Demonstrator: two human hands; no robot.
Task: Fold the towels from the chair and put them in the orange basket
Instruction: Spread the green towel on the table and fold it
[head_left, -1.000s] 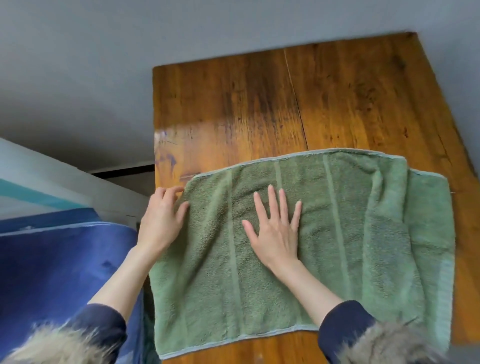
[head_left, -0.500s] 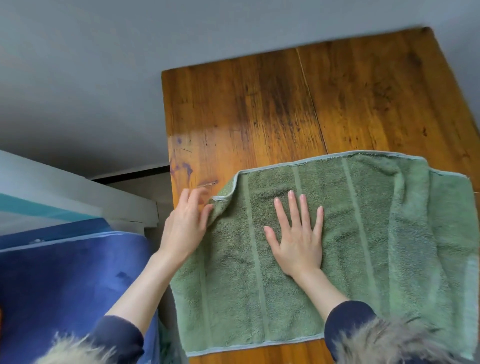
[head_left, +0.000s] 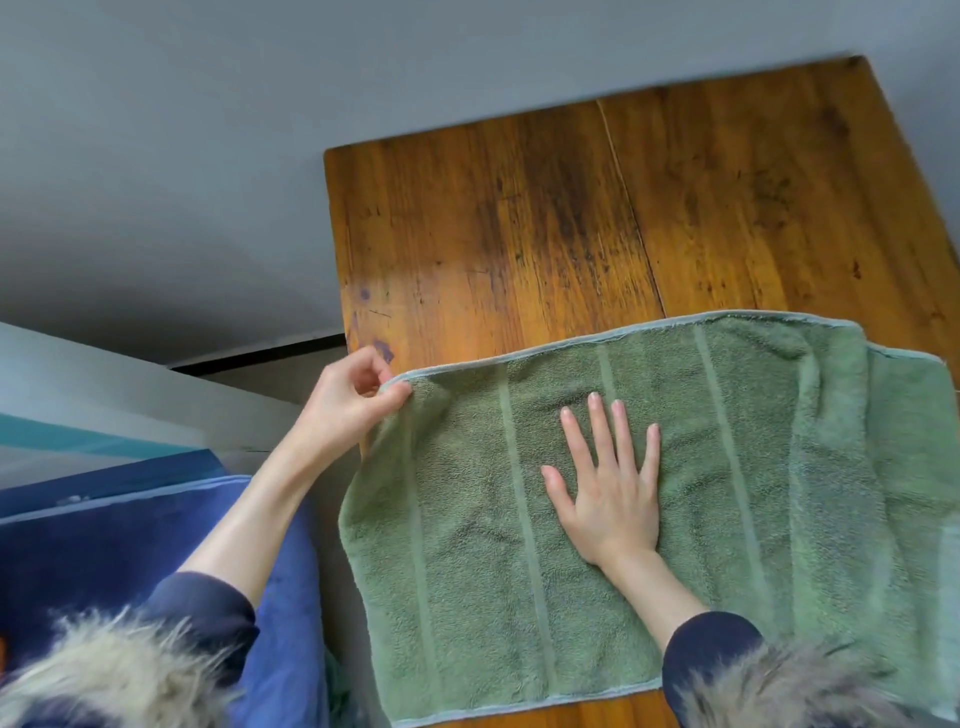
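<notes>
Left hand pinches the far-left corner of my green towel, which lies spread on the bench with its long axis running left to right. Right hand rests flat and spread at mid-towel, a likely pivot for folding rightward.

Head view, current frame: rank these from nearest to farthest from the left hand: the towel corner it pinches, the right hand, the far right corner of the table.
1. Towel corner: in the left hand, pinched by its fingers at the green towel's far left.
2. Right hand: flat on the towel's middle, to the right.
3. Far right table corner: top right, farthest.
</notes>
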